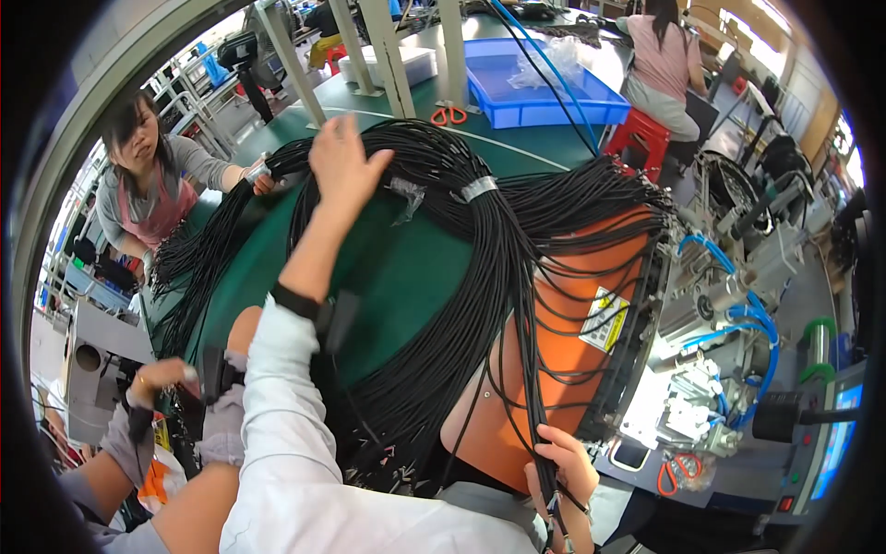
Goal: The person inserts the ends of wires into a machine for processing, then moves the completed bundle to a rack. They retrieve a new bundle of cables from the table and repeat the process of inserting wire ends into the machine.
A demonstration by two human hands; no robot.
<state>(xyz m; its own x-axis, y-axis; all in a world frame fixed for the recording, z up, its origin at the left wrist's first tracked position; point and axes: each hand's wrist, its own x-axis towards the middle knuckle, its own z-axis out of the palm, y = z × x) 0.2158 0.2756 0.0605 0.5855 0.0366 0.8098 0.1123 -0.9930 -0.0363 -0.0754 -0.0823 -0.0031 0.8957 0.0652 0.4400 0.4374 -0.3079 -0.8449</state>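
A large bundle of thin black cables [415, 360] arches over the green table, gathered at one spot by a silvery band [479, 189]. My left hand [346, 168] is raised at the far side of the bundle. Its fingers are spread and slightly blurred, and it grips nothing. At the lower right, my right hand [565, 469] is closed round a strand of black cables near their lower ends. Parts of its fingers are hidden behind the cables. More cables fan out over an orange board [572, 369] to the right.
A person in a pink apron [159, 208] holds the bundle's far left end. Another person's hand [164, 377] is at the lower left. A blue tray [544, 115] and orange-handled scissors [448, 114] lie beyond. A machine with blue tubes [729, 323] stands right, near more scissors [678, 473].
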